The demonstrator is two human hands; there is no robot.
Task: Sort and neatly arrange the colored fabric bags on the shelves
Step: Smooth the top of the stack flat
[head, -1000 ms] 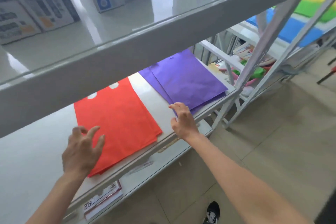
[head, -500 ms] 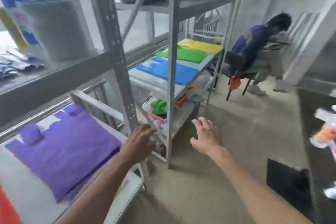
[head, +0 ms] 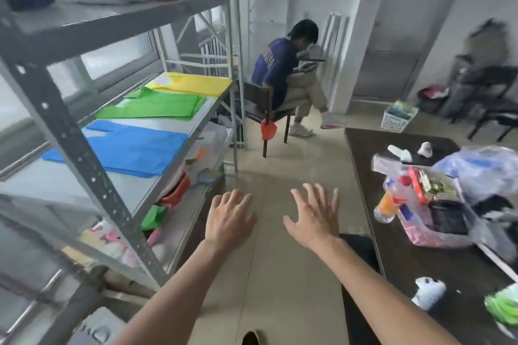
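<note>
Bare forearms, no sleeves; dark shoe [head: 253, 339] below.

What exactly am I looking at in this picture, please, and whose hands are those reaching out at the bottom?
There is no machine here. The picture comes from a wide-angle camera worn on a person's head, so it looks forward and down along their own arms. The left hand and the right hand are both bare, with fingers spread, and hold nothing; they hang over the floor between a grey metal shelf rack and a dark table.

On the rack's middle shelf lie flat fabric bags sorted by colour: a blue stack nearest, a green stack behind it, and a yellow stack at the far end. The table holds a clear plastic bag of odds and ends. Further back another person sits on a chair, facing away.
</note>
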